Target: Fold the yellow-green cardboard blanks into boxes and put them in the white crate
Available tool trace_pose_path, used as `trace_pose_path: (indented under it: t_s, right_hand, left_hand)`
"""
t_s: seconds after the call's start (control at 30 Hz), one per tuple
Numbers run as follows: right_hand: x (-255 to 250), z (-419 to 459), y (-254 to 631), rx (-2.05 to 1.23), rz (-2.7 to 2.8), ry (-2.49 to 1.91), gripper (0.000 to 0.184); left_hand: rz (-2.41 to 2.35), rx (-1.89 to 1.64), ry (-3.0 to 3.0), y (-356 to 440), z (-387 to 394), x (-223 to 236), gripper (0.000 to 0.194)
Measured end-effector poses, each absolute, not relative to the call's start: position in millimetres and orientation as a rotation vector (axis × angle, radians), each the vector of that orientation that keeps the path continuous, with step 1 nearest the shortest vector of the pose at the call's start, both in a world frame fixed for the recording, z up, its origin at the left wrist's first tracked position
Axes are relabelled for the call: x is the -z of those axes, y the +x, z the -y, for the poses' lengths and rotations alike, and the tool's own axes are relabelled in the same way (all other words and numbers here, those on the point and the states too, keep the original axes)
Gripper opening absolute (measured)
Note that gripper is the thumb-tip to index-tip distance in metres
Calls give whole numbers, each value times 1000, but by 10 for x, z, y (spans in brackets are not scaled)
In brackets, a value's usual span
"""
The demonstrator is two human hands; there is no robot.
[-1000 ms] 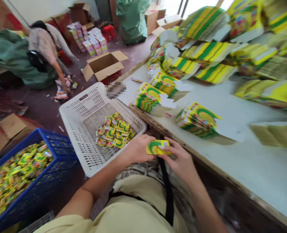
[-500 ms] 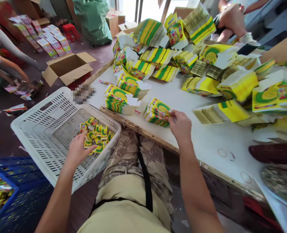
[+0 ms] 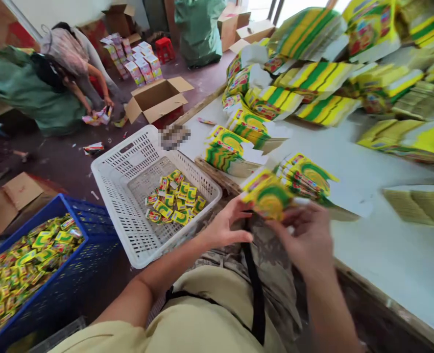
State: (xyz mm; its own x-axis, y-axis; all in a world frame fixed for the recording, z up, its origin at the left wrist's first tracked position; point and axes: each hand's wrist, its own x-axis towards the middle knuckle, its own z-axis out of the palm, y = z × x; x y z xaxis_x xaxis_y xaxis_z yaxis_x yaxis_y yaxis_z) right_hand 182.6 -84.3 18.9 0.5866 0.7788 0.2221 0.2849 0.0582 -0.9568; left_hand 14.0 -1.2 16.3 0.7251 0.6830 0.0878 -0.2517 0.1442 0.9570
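Pinching lightly should avoid creases: the right hand (image 3: 310, 239) has its grip closed on a yellow-and-green rectangular card packet (image 3: 266, 195) right of the white slotted plastic crate (image 3: 118, 198), the left hand (image 3: 224, 226) spread open.

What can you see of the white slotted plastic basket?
The white slotted plastic basket is rectangular and open on top, with a handle slot in its far wall. It sits beside the white table. Loose small yellow and green cartons lie inside, toward the right. The left forearm overlaps its near side in view; any contact is unclear.
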Motion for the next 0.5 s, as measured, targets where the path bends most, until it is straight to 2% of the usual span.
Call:
trace_pose_path:
  t_s: [0.07, 0.13, 0.23, 0.33, 0.5]
  right_hand:
    - [-128, 880, 1459, -700, 963, -1392, 47]
    - [-68, 894, 1190, -832, 943, -1298, 42]
    - [10, 885, 1022, -913, 982, -1273, 43]
    - [55, 870, 1054, -899, 1051, -1348, 42]
    - [-1, 880, 1235, -849, 906, -1360, 28]
  left_hand:
    - [-454, -893, 975, 337, 23, -192, 71]
    - [-548, -1077, 787, 453, 9, -233, 63]
    - [-689, -1242, 743, 463, -29, -258, 56]
    - [-777, -1231, 829, 358, -24, -195, 52]
    - [-655, -1138, 932, 233, 79, -29, 61]
